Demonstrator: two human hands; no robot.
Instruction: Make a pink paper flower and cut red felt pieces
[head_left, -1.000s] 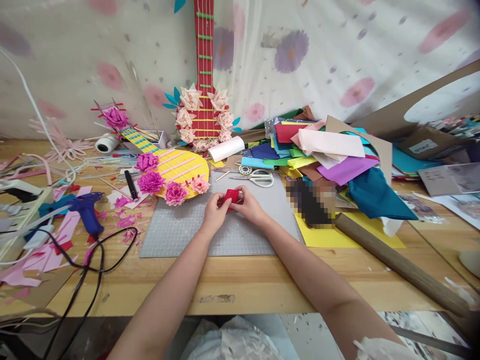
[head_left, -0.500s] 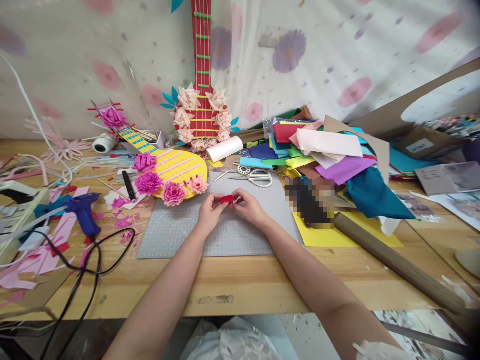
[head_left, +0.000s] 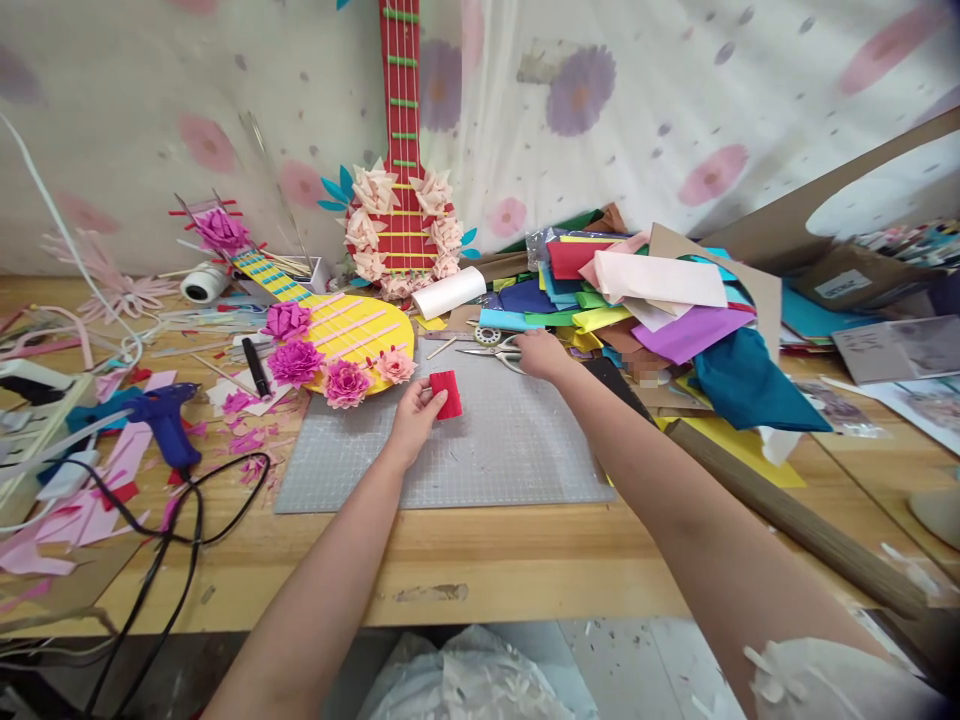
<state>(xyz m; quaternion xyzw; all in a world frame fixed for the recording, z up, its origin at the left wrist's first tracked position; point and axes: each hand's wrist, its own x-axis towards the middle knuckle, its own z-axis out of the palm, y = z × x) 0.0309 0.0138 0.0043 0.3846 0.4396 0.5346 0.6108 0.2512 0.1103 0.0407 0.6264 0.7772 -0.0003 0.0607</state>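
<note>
- Red crepe paper (head_left: 448, 395), a small upright-looking rectangle, is pinched between the thumb and fingers of the left hand (head_left: 416, 408), over the cutting mat (head_left: 465, 470) and well back from the front edge of the desk (head_left: 525, 575). Too hard a pinch could crease it; too slack a one could let it slip or, if it is layered, let the layers shift.
- The right hand (head_left: 541, 355) is at the handles of the scissors (head_left: 491, 351), near the mat's far edge. I cannot tell whether its fingers clamp both loops; lifting by one alone could make the blades swing apart.
- Those blades point toward the desk's left edge, just beside a round perforated disc (head_left: 487, 336) and a thin pale stick (head_left: 442, 347). A sideways drag could push either.
- The peach-pink flower (head_left: 396, 367) on the yellow guitar (head_left: 360, 330) is just beside the left hand; a careless knuckle could crush its petals.
- Behind the right hand, the paper pile (head_left: 652, 280) looks loose, so a bump could slide sheets onto the mat.
- Toward the front left corner, the glue gun (head_left: 166, 420) has cords drooping over the front edge; a snag could pull it down.
</note>
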